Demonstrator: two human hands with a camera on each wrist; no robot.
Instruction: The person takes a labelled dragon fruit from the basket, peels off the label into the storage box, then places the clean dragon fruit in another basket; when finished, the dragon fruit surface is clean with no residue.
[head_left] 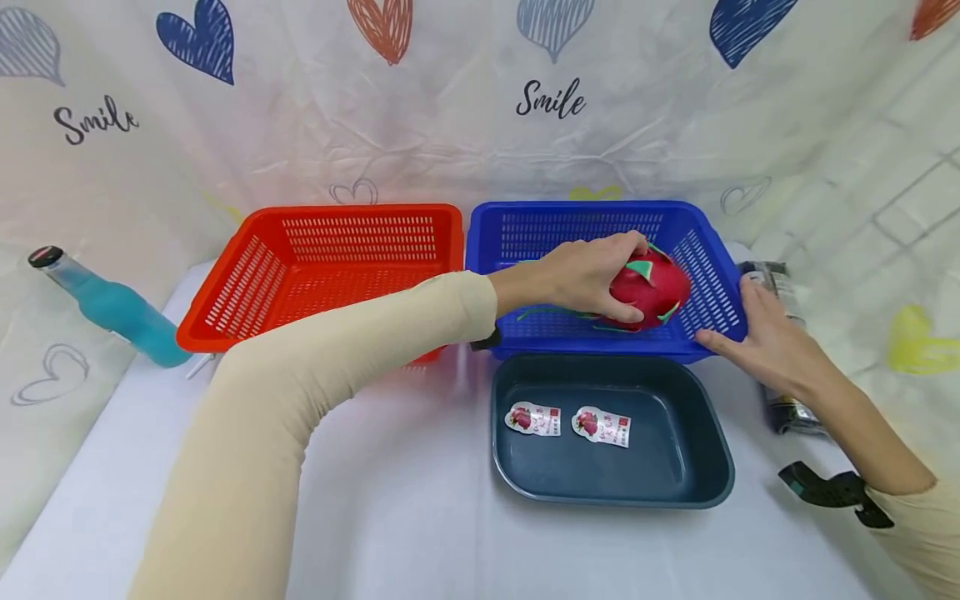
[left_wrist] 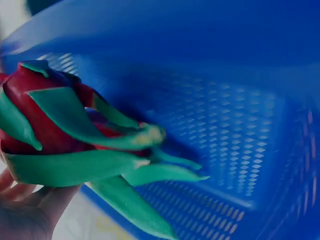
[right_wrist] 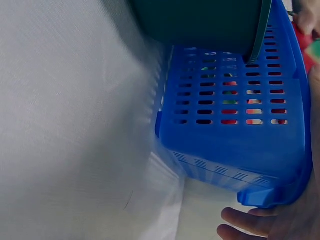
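Note:
A red dragon fruit (head_left: 654,287) with green leafy scales is in my left hand (head_left: 592,271), which grips it from the left over the blue basket (head_left: 705,218). The left wrist view shows its long green leaves spread over the slotted basket. More red shows behind the leaves; whether it is a second fruit I cannot tell. My right hand (head_left: 776,342) holds the basket's front right corner, thumb at the front rim and fingers along the right side. Through the slots in the right wrist view, red, green and white patches show.
Left of the blue basket stands a red basket (head_left: 330,210). A dark grey tray (head_left: 611,492) sits in front, with two dragon fruit labels (head_left: 602,427) in it. A bottle of blue liquid (head_left: 127,317) stands far left. A dark package (head_left: 783,412) lies at right.

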